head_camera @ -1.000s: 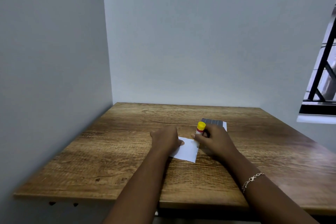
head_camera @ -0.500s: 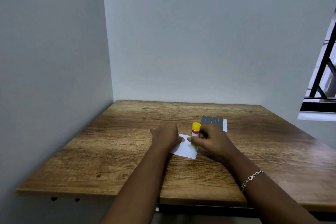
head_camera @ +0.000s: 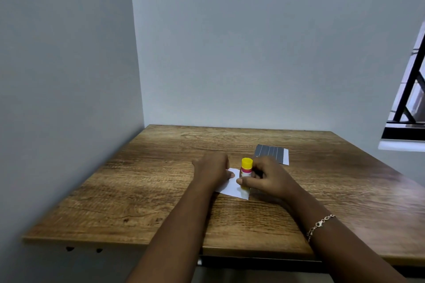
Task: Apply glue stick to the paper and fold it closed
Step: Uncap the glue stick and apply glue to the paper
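Wooden table (head_camera: 149,190): set into a corner of pale walls; it carries every item below.

Left hand (head_camera: 212,167): we find it lying over the left part of the paper, thumb resting on the sheet. Its fingers are hidden behind the back of the hand, so we cannot tell whether they lie flat or curl.

White paper (head_camera: 230,187): flat on the table, near its middle, between the two hands.

Glue stick (head_camera: 246,167): yellow-topped, with a red band, roughly upright. Its lower end meets the paper at the right edge.

Right hand (head_camera: 269,179): thumb and fingers wrapped round the glue stick's barrel.

Dark lined sheet (head_camera: 271,153): flat on the table just beyond the right hand; a white strip runs along its right side.

Chain bracelet (head_camera: 319,225): worn on the right wrist.

Window (head_camera: 409,103): dark-framed, at the far right edge of our view.
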Action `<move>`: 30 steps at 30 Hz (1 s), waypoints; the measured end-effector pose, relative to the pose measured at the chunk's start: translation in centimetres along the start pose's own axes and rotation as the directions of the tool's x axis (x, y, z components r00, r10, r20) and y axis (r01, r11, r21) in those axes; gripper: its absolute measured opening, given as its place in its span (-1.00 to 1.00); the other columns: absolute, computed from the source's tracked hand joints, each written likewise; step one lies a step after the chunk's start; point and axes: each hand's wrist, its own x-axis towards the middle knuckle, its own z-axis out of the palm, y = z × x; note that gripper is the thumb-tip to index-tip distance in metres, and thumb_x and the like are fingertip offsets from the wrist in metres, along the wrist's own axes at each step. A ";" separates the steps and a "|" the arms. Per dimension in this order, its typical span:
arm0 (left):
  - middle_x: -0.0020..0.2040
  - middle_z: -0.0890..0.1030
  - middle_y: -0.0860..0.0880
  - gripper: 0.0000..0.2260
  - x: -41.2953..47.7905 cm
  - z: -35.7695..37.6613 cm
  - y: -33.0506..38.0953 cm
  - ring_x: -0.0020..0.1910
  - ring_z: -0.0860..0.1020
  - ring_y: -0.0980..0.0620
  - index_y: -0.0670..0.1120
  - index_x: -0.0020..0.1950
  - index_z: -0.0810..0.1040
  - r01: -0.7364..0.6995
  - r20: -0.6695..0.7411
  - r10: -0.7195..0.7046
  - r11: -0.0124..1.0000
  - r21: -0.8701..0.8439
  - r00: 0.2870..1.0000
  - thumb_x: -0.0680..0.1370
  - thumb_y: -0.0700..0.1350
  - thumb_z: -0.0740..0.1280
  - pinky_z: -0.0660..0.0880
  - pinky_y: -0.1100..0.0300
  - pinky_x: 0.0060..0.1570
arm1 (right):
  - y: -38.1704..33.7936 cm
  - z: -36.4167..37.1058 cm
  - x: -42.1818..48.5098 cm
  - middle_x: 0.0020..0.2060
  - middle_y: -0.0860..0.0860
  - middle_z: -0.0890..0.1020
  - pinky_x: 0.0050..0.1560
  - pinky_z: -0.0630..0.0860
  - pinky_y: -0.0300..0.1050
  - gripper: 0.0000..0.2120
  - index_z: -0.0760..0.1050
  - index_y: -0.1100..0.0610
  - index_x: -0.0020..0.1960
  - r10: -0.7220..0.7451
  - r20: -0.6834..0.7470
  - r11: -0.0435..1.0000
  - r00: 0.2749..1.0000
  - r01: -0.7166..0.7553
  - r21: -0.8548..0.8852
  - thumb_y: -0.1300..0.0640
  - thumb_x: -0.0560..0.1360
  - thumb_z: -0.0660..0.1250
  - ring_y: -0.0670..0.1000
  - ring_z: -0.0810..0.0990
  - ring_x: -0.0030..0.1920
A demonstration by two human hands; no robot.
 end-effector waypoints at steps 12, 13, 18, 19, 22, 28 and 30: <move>0.27 0.48 -0.02 -0.69 0.3 0.2 -0.2 0.29 0.39 -0.07 0.08 0.22 0.48 -0.163 0.138 0.156 0.986 0.041 0.978 0.50 0.09 0.27 0.19 -0.24 0.31 | 0.3 -0.4 0.2 -0.44 0.12 0.52 -0.36 0.32 -0.14 -0.73 0.56 0.26 -0.26 0.032 -0.100 0.992 0.994 -0.019 0.126 0.02 0.29 0.36 -0.07 0.41 -0.42; 0.28 0.48 -0.02 -0.66 0.4 0.3 -0.3 0.29 0.39 -0.07 0.09 0.24 0.46 -0.165 0.131 0.156 0.985 0.059 0.979 0.49 0.12 0.28 0.20 -0.22 0.30 | 0.4 -0.4 0.2 -0.44 0.11 0.52 -0.35 0.32 -0.14 -0.73 0.56 0.26 -0.26 0.038 -0.106 0.992 0.994 -0.025 0.128 0.02 0.29 0.36 -0.07 0.41 -0.42; 0.26 0.51 0.00 -0.61 1.0 0.2 -0.9 0.28 0.40 -0.06 0.06 0.20 0.45 -0.157 0.123 0.147 0.985 0.075 0.982 0.44 0.18 0.32 0.25 -0.14 0.26 | 0.4 -0.5 0.2 -0.44 0.08 0.53 -0.33 0.36 -0.11 -0.76 0.56 0.22 -0.25 0.072 -0.135 0.989 0.988 -0.053 0.140 0.02 0.30 0.38 -0.04 0.44 -0.39; 0.22 0.53 0.00 -0.62 1.0 0.2 -1.0 0.25 0.42 -0.06 0.03 0.16 0.46 -0.146 0.119 0.139 0.988 0.055 0.983 0.43 0.18 0.33 0.25 -0.11 0.24 | 0.4 -0.5 0.2 -0.45 0.06 0.52 -0.33 0.35 -0.12 -0.78 0.56 0.21 -0.26 0.071 -0.140 0.990 0.988 -0.052 0.130 0.04 0.31 0.40 -0.06 0.43 -0.40; 0.11 0.56 0.00 -0.63 1.0 0.2 -1.1 0.16 0.46 -0.04 -0.03 0.06 0.47 -0.100 0.114 0.098 0.995 0.014 0.989 0.41 0.19 0.35 0.25 -0.05 0.16 | 0.5 -0.5 0.3 -0.48 0.02 0.49 -0.35 0.32 -0.13 -0.88 0.56 0.17 -0.29 0.082 -0.149 0.992 0.985 -0.067 0.105 0.15 0.38 0.43 -0.12 0.39 -0.44; 0.06 0.58 -0.06 -0.55 0.9 0.2 -0.9 0.08 0.50 -0.08 -0.11 0.01 0.48 -0.042 0.133 0.027 0.993 0.107 0.991 0.42 0.26 0.29 0.29 -0.04 0.15 | 0.7 -0.5 0.4 -0.52 -0.05 0.44 -0.40 0.27 -0.27 -0.82 0.49 0.03 -0.36 0.122 -0.173 0.991 0.977 -0.112 0.066 0.15 0.39 0.41 -0.16 0.38 -0.49; 0.07 0.58 -0.06 -0.53 0.9 0.3 -0.9 0.09 0.50 -0.08 -0.12 0.03 0.48 -0.023 0.136 0.006 0.993 0.118 0.991 0.42 0.27 0.29 0.30 -0.04 0.17 | 0.9 -0.8 0.3 -0.53 -0.05 0.41 -0.41 0.25 -0.24 -0.83 0.49 0.09 -0.35 0.139 -0.192 0.990 0.971 -0.131 0.051 0.16 0.38 0.42 -0.15 0.36 -0.51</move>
